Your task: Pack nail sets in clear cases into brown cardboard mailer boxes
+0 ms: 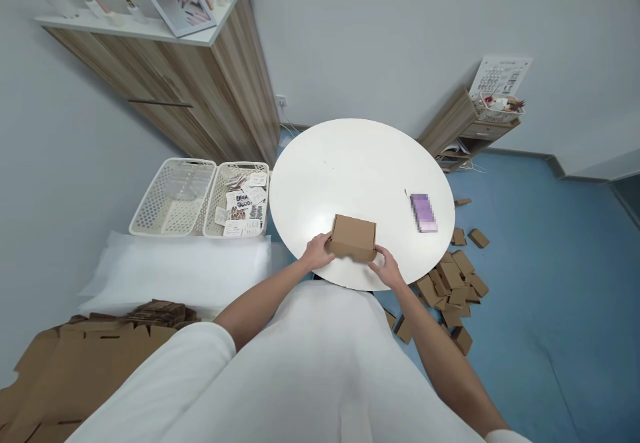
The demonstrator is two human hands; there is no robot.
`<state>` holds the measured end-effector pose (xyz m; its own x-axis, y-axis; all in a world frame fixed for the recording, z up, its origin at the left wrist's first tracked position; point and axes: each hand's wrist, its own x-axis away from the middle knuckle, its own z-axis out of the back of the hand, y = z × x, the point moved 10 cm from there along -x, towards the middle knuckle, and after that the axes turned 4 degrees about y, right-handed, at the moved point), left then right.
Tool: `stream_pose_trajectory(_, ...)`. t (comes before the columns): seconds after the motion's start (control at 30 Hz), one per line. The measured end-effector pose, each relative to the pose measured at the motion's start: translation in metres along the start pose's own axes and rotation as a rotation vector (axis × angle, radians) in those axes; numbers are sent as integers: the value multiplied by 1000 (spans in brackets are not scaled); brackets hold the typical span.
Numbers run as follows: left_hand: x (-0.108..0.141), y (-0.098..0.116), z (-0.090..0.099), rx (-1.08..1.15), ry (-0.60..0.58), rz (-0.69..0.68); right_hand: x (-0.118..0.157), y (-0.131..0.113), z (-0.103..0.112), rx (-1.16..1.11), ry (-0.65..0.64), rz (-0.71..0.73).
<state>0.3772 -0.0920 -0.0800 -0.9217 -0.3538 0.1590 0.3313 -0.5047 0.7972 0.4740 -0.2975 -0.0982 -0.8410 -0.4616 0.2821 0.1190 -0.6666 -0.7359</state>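
Note:
A small brown cardboard box [353, 233] with its lid down is near the front edge of the round white table [345, 156]. My left hand [317, 252] grips its left front corner, thumb along the front side. At the opposite corner, my right hand [387, 268] closes on the box's right end. Whether the box rests fully on the tabletop or is slightly lifted, I cannot tell. To the right on the same table lies a purple item [424, 213], blurred into blocks.
Folded cardboard boxes [453, 283] are heaped on the floor at right. Flat cardboard [100, 370] and white sheets [185, 270] lie at left. Two white baskets [173, 220] stand left of the table, one with packed cards [245, 200]. A wooden cabinet [200, 83] stands behind.

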Motion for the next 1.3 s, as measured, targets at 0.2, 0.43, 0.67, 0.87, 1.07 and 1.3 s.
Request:
stream_pose_trajectory(0.2,-10,15,18,27,19,-73,-8,-19,19,-235,-45,13)
stream_pose_trajectory(0.43,-23,15,13,-136,-32,-15,-19,-32,23,-89,-62,-16)
stream_pose_trajectory(0.67,-31,23,26,-298,94,-37,-30,-42,31,-20,59,-9)
stream_pose_trajectory(0.87,-33,26,27,-251,94,-63,-31,-40,29,-158,-2,-102)
stream_pose_trajectory(1.07,-37,23,30,-199,88,-62,-32,-39,28,-287,-7,-92)
stream_pose_trajectory(1.3,-35,24,31,-130,65,-78,-29,-34,28,-304,-13,-151)
